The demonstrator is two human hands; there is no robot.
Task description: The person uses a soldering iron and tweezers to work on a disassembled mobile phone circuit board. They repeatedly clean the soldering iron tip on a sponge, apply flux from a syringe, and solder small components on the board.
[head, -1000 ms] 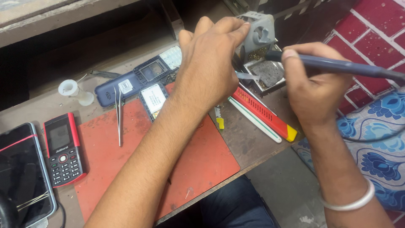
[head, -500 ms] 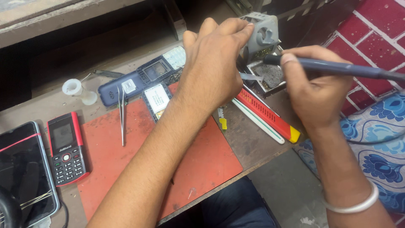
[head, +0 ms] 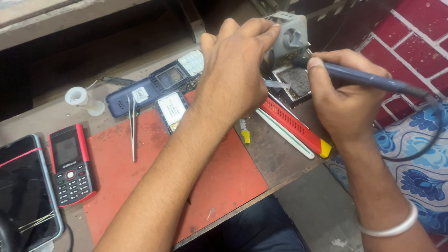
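Slim blue-handled soldering iron [head: 364, 78] in right hand [head: 343, 100], tip at grey stand [head: 287, 35]

Soft, even light falls from above on the red mat [head: 154, 172] and both forearms, without glare. Beyond the left hand [head: 235, 77], the recess under the shelf is nearly black. Focus is sharp at the grip; the near corners blur slightly.
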